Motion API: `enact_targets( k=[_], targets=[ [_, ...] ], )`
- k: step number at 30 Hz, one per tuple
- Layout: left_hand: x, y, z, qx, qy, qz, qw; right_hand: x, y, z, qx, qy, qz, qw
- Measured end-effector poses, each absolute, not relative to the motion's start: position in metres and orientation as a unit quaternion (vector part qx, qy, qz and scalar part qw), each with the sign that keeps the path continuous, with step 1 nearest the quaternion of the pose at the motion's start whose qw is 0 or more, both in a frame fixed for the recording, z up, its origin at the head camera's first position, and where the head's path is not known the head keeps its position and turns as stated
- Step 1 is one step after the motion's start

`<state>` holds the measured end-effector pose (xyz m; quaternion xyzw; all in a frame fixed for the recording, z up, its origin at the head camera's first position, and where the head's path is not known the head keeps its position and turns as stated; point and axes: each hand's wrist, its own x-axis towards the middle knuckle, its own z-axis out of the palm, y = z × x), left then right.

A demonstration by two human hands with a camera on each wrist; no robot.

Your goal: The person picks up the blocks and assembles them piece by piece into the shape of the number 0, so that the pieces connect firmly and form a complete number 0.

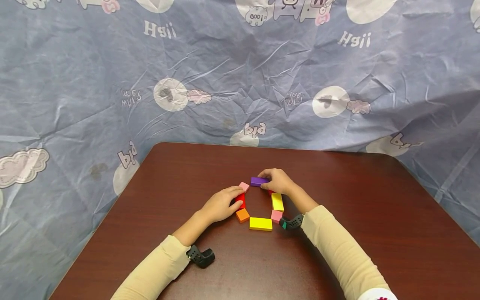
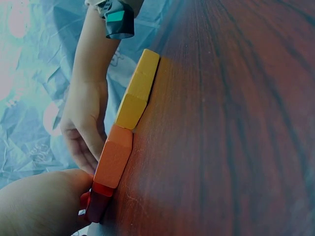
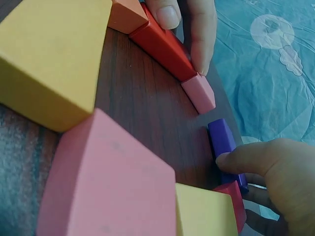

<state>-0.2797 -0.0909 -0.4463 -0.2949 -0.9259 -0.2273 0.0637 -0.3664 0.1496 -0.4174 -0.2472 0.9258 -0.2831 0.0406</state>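
Observation:
Wooden blocks lie in a ring on the table. At its far side my right hand pinches a purple block, thumb on the inner face and fingers behind. A red block, partly hidden in the head view, sits beside the purple one's right end. On the ring's left side my left hand holds a longer red block between thumb and fingers. A pink block meets this block's far end, with a fingertip right at the joint. An orange block adjoins the near end.
Yellow blocks lie at the ring's front and right side, with a pink block between them at the corner. The dark brown table ends at a hanging blue patterned cloth. Both wrists wear black bands.

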Motion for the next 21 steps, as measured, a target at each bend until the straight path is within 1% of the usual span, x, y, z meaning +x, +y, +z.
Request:
enact_targets(
  k=[15,21],
  targets=[
    [-0.2794,-0.0901,-0.4464,-0.299,-0.922,-0.235,0.066,-0.3616,0.1468,-0.4151,-0.255,0.922,-0.286,0.056],
    [-0.2798,-0.0927,-0.4450,-0.298,-0.924,-0.232,0.067,-0.3619,0.1524,-0.4143,-0.252,0.916,-0.310,0.034]
  ],
)
